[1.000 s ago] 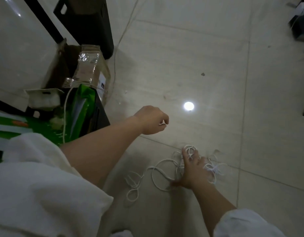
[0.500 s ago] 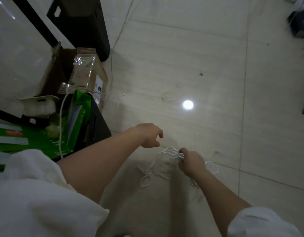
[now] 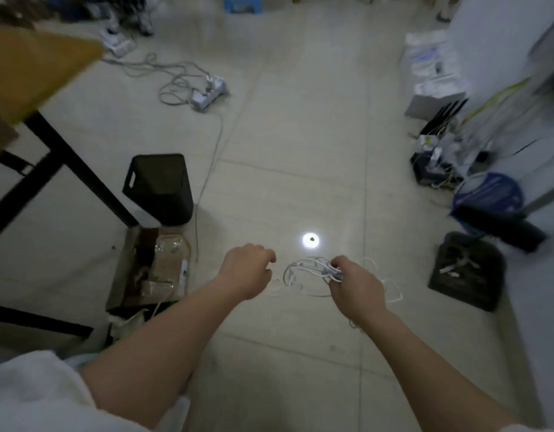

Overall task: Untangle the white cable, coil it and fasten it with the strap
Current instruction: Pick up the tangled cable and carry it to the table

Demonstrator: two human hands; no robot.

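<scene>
Bin (image 3: 158, 188) left, tray (image 3: 466, 271) right (cable (image 3: 303, 269) between).

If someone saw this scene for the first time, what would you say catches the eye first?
Probably the two bare forearms reaching into the middle of the floor, where the right hand grips a bunch of tangled white cable and the left hand hangs beside it with curled fingers. Just beyond them a bright round light spot glares on the tile. A black bin stands to the left.

The right hand (image 3: 355, 283) is clutching the tangled white cable (image 3: 303, 269) in its grip; the left hand (image 3: 246, 271), fingers curled, is hovering just beside it.
</scene>
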